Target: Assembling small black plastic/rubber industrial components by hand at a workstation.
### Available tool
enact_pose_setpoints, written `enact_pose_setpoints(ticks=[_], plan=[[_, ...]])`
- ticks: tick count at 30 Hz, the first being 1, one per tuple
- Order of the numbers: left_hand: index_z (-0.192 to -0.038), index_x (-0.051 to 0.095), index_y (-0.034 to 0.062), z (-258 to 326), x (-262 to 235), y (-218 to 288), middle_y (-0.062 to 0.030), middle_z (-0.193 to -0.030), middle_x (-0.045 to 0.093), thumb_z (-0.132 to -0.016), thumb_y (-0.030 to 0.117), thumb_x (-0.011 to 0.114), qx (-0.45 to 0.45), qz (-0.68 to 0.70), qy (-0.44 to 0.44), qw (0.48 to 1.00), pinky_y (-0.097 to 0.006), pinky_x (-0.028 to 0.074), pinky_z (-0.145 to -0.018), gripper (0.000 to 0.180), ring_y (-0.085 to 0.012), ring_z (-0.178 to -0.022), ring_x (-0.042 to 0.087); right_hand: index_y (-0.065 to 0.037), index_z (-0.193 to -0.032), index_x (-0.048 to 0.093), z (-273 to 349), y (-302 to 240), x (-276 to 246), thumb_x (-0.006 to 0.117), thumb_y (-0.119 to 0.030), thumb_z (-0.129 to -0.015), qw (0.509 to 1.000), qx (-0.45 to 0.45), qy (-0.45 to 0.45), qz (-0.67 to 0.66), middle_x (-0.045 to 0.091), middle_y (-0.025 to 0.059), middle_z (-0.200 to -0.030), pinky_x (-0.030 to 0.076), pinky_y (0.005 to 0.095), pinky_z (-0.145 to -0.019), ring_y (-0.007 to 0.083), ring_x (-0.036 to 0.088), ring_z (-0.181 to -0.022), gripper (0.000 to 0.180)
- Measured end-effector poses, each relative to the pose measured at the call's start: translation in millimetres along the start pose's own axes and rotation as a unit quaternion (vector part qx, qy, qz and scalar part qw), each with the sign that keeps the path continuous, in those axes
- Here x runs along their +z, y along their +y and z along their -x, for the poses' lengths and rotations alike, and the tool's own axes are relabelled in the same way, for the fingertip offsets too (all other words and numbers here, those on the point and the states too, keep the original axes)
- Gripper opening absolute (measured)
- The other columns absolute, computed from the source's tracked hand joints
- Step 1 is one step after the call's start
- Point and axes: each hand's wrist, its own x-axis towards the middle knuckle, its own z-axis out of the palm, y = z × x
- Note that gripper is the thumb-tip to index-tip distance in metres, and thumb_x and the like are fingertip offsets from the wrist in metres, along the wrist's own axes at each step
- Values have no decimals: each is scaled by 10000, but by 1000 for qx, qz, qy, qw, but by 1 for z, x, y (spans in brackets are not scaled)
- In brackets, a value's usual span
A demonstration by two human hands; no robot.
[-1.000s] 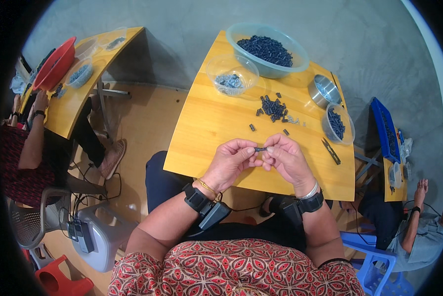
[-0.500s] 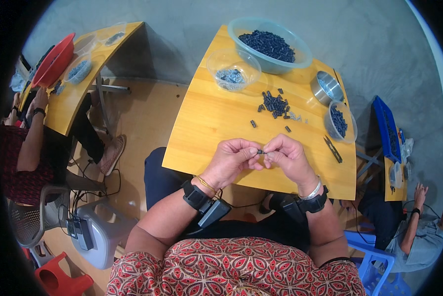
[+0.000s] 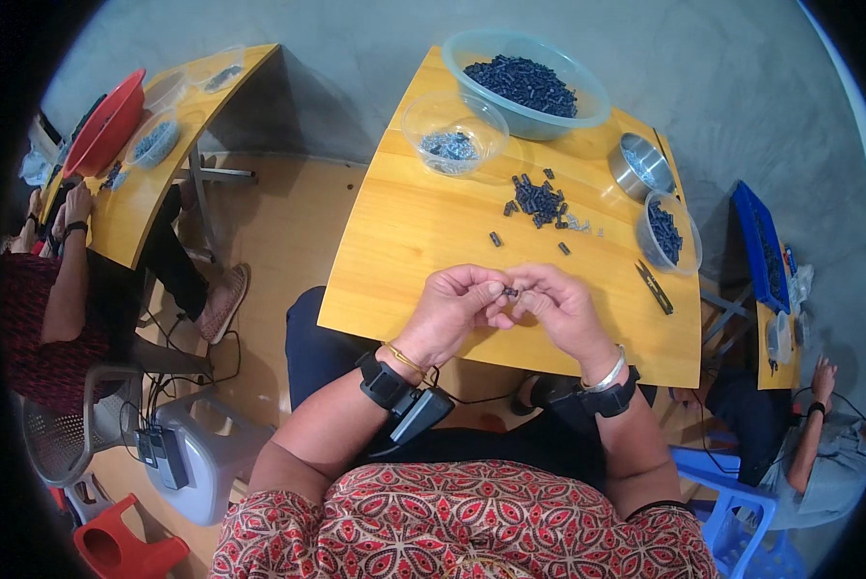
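Over the table's near edge my hands meet, fingertips almost touching. My left hand point(image 3: 460, 301) pinches a small dark cylindrical piece point(image 3: 511, 291) between thumb and finger. Close against its other end is my right hand point(image 3: 560, 307), thumb and fingers closed; whatever they grip is hidden. Beyond the hands lies a loose pile of similar dark pieces point(image 3: 539, 201), with small silvery metal parts point(image 3: 577, 224) at its right side. Two single pieces, a left one point(image 3: 495, 238) and a right one point(image 3: 564, 248), lie nearer to me.
A large pale-blue basin point(image 3: 587, 108) of dark pieces stands at the back. Clear tub point(image 3: 413, 130) with metal parts, left; steel bowl point(image 3: 629, 183) and clear tub of pieces point(image 3: 693, 253), right. Thread snips point(image 3: 654, 288) lie near the right edge. People sit at tables on both sides.
The dark piece has turned a little between my fingertips, and my right fingers have shifted around its end. On the left, the other person's hands have moved slightly.
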Motion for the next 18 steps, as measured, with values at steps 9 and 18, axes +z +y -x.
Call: enact_pose_setpoints(ticks=[9, 18], plan=[[-957, 580, -6, 1, 3, -4, -62, -794, 597, -847, 40, 545, 29, -77, -3, 997, -267, 533, -611, 124, -118, -688, 578, 5, -872, 541, 9, 3, -7, 557, -2, -808, 991, 50, -2, 123, 570, 25, -704, 447, 214, -564, 80, 543, -622, 67], [-970, 581, -27, 2, 15, -5, -53, -792, 607, -839, 41, 561, 34, -146, 33, 988, -230, 510, -605, 149, -122, -676, 587, -5, -815, 522, 16, 13, 0, 583, 7, -762, 973, -55, 63, 213, 570, 104, -707, 445, 271, -563, 181, 567, -623, 82]])
